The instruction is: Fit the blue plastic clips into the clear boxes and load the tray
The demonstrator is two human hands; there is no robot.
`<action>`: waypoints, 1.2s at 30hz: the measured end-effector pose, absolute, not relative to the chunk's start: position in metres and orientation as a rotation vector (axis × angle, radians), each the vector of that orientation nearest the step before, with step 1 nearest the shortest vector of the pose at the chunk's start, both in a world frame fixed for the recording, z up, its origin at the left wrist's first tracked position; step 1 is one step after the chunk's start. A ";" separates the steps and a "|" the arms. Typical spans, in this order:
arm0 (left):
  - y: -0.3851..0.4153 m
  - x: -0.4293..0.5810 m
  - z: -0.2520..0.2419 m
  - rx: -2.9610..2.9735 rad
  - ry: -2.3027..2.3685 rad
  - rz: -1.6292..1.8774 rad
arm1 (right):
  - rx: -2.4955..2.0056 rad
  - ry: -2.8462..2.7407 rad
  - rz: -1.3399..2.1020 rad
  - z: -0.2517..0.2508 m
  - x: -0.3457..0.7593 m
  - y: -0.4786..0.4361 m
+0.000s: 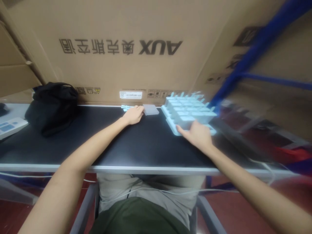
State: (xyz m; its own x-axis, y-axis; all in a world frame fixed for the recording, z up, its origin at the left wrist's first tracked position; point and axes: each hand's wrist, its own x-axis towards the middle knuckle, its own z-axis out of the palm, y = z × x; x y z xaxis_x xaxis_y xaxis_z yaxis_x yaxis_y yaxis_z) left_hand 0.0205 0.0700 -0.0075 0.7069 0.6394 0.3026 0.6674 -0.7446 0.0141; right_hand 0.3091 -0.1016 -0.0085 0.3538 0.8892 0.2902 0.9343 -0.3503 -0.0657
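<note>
My right hand grips the near edge of a light blue ice pop mold, thumb along the rim. Several blue stick handles poke up from the mold at the right back of the table. My left hand lies near the table's back edge with its fingers curled; what they hold, if anything, is hidden. Light blue sticks show just to its left. A flat greyish square piece lies against its right side.
A black cloth bag sits at the left on the black tabletop, beside a white box. A large cardboard carton stands behind the table. Blue rack posts and a white cable are at the right.
</note>
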 end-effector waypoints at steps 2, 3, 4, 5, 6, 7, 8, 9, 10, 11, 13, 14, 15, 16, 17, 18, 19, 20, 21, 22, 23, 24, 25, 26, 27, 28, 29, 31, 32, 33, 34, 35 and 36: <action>0.074 0.026 -0.007 -2.807 -1.132 -0.498 | -2.372 -1.645 -0.295 -0.008 0.311 -0.101; 0.076 0.030 -0.007 -2.805 -1.157 -0.512 | -2.358 -1.646 -0.296 -0.008 0.313 -0.100; 0.079 0.034 -0.007 -2.802 -1.179 -0.520 | -2.349 -1.645 -0.294 -0.008 0.314 -0.099; 0.082 0.037 -0.007 -2.799 -1.197 -0.522 | -2.346 -1.643 -0.285 -0.009 0.315 -0.098; 0.084 0.041 -0.007 -2.800 -1.209 -0.520 | -2.347 -1.644 -0.277 -0.009 0.316 -0.096; 0.087 0.044 -0.008 -2.802 -1.218 -0.518 | -2.350 -1.645 -0.276 -0.009 0.316 -0.095; 0.089 0.046 -0.008 -2.804 -1.227 -0.519 | -2.354 -1.646 -0.284 -0.010 0.316 -0.094; 0.092 0.048 -0.009 -2.807 -1.240 -0.523 | -2.358 -1.644 -0.300 -0.011 0.316 -0.093; 0.094 0.049 -0.010 -2.808 -1.258 -0.531 | -2.363 -1.639 -0.322 -0.011 0.316 -0.093; 0.096 0.050 -0.012 -2.809 -1.278 -0.539 | -2.367 -1.632 -0.344 -0.012 0.316 -0.092; 0.098 0.051 -0.014 -2.807 -1.316 -0.558 | -2.374 -1.615 -0.359 -0.013 0.315 -0.092; 0.099 0.051 -0.015 -2.805 -1.331 -0.570 | -2.374 -1.612 -0.354 -0.013 0.316 -0.092; 0.100 0.051 -0.016 -2.803 -1.344 -0.585 | -2.371 -1.610 -0.349 -0.014 0.316 -0.092; 0.101 0.051 -0.017 -2.800 -1.356 -0.601 | -2.368 -1.609 -0.343 -0.014 0.317 -0.091; 0.101 0.051 -0.018 -2.799 -1.367 -0.617 | -2.362 -1.610 -0.336 -0.015 0.317 -0.091; 0.101 0.051 -0.018 -2.799 -1.379 -0.633 | -2.357 -1.610 -0.330 -0.015 0.318 -0.091; 0.101 0.051 -0.019 -2.803 -1.389 -0.646 | -2.351 -1.611 -0.326 -0.015 0.318 -0.092; 0.101 0.051 -0.019 -2.810 -1.398 -0.659 | -2.350 -1.609 -0.322 -0.015 0.317 -0.092; 0.101 0.050 -0.019 -2.817 -1.406 -0.677 | -2.351 -1.607 -0.320 -0.015 0.317 -0.092; 0.100 0.050 -0.018 -2.822 -1.412 -0.700 | -2.353 -1.604 -0.318 -0.014 0.316 -0.093; 0.098 0.050 -0.016 -2.823 -1.415 -0.732 | -2.356 -1.602 -0.320 -0.014 0.315 -0.094; 0.096 0.049 -0.014 -2.821 -1.409 -0.769 | -2.360 -1.599 -0.323 -0.013 0.314 -0.094; 0.094 0.048 -0.012 -2.818 -1.391 -0.809 | -2.362 -1.600 -0.324 -0.012 0.313 -0.095; 0.091 0.046 -0.009 -2.813 -1.360 -0.847 | -2.365 -1.600 -0.321 -0.012 0.313 -0.095; 0.088 0.044 -0.006 -2.812 -1.320 -0.879 | -2.368 -1.600 -0.314 -0.011 0.312 -0.095; 0.085 0.042 -0.004 -2.815 -1.276 -0.901 | -2.373 -1.599 -0.302 -0.011 0.312 -0.096; 0.080 0.039 -0.001 -2.819 -1.234 -0.913 | -2.379 -1.597 -0.289 -0.010 0.312 -0.096; 0.071 0.032 0.002 -2.831 -1.171 -0.920 | -2.387 -1.598 -0.263 -0.010 0.312 -0.096; 0.065 0.030 0.003 -2.836 -1.153 -0.921 | -2.388 -1.597 -0.257 -0.010 0.311 -0.096; 0.060 0.027 0.003 -2.844 -1.140 -0.922 | -2.385 -1.593 -0.260 -0.010 0.310 -0.096; 0.054 0.026 0.004 -2.852 -1.132 -0.926 | -2.379 -1.584 -0.270 -0.010 0.309 -0.096; 0.048 0.026 0.005 -2.865 -1.123 -0.931 | -2.370 -1.573 -0.282 -0.009 0.308 -0.096; 0.042 0.026 0.006 -2.880 -1.111 -0.937 | -2.359 -1.564 -0.290 -0.009 0.308 -0.096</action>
State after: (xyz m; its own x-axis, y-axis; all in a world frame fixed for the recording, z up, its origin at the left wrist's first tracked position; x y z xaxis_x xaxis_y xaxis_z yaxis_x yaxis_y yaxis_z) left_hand 0.0265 0.0424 0.0061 0.5951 0.6382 0.4885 0.5892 -0.7598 0.2748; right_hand 0.3077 -0.0961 -0.0088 0.3885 0.8619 0.3258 0.9214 -0.3652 -0.1326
